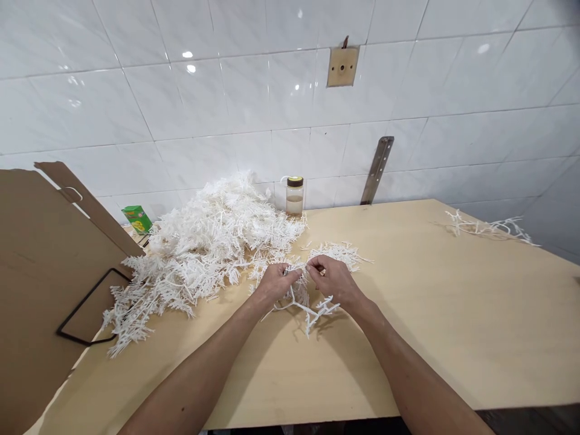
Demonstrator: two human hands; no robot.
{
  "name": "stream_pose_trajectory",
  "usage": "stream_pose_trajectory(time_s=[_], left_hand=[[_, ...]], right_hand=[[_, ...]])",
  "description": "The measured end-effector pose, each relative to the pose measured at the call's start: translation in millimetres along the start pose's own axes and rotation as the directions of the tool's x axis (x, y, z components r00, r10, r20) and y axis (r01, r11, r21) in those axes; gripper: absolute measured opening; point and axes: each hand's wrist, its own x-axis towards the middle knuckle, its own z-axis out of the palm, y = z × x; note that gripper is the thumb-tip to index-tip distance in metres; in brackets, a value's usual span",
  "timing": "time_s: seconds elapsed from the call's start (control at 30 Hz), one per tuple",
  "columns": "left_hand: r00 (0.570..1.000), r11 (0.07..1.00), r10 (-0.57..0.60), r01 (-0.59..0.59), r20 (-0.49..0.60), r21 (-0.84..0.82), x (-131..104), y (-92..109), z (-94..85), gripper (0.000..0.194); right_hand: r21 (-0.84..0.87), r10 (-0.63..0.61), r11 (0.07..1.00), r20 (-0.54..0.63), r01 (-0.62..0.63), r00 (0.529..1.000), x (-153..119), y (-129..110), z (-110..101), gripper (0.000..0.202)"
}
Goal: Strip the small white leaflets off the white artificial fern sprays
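Observation:
My left hand (276, 283) is closed on a white artificial branch (299, 302), whose bare, forked stem hangs below the fingers over the table. Close beside it, my right hand (334, 279) pinches at the upper part of the same branch with thumb and forefinger. The fingertips of both hands nearly meet, and what lies between them is too small to make out fully. Just beyond the hands lies a small bunch of white sprigs (342, 255). To the left rises a large heap of white feathery sprigs (217, 232).
A bottle (294, 196) with liquid stands behind the heap by the tiled wall. A green box (136, 220) sits at the back left. Cardboard (54, 284) and a black wire frame (86, 314) border the left side. Bare white stems (492, 227) lie on the wooden table (453, 314) at right.

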Motion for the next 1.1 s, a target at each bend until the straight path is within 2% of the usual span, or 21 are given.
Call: stream_pose_trajectory(time_s=[0.17,0.23,0.33,0.4,0.47,0.57,0.7,0.83,1.1], left_hand=[[0.999,0.999,0.041,-0.041,0.013,0.021,1.3,0.8,-1.5,0.036],[0.999,0.998,0.052,-0.052,0.011,0.046,1.2,0.5,-1.3,0.035],[0.997,0.995,0.081,-0.08,-0.014,0.062,0.9,-1.5,0.0,0.034],[0.994,0.994,0.103,-0.101,-0.041,0.045,1.1,-3.6,1.0,0.036],[0.99,0.992,0.124,-0.124,-0.062,0.015,2.2,-6.0,1.5,0.039],[0.986,0.988,0.151,-0.152,-0.076,-0.012,5.0,-10.4,1.2,0.042],[0.985,0.988,0.151,-0.152,-0.089,-0.008,8.5,-15.3,0.9,0.043],[0.99,0.992,0.125,-0.126,-0.071,-0.005,9.9,-17.1,2.5,0.042],[0.992,0.995,0.103,-0.103,-0.074,0.005,9.3,-18.2,4.5,0.041]], right_hand=[[-0.138,-0.12,0.984,-0.035,0.114,0.992,-1.2,2.2,9.8,0.01],[-0.218,-0.132,0.969,-0.055,0.117,0.99,1.0,5.4,11.4,0.011],[-0.333,-0.038,0.943,-0.182,-0.025,0.983,6.5,15.2,5.2,0.016],[-0.307,0.031,0.945,-0.245,-0.108,0.969,9.1,21.9,-2.9,0.016],[-0.16,0.115,0.975,-0.227,-0.153,0.967,9.4,24.7,-9.7,0.011],[0.118,0.226,0.97,-0.105,-0.213,0.969,6.2,19.9,-12.2,0.02],[0.297,0.218,0.924,0.102,-0.239,0.971,2.0,10.5,-6.4,0.035],[0.333,0.185,0.915,0.153,-0.227,0.971,2.4,10.6,-0.6,0.036],[0.2,0.146,0.967,0.082,-0.159,0.986,1.2,5.6,0.3,0.028]])
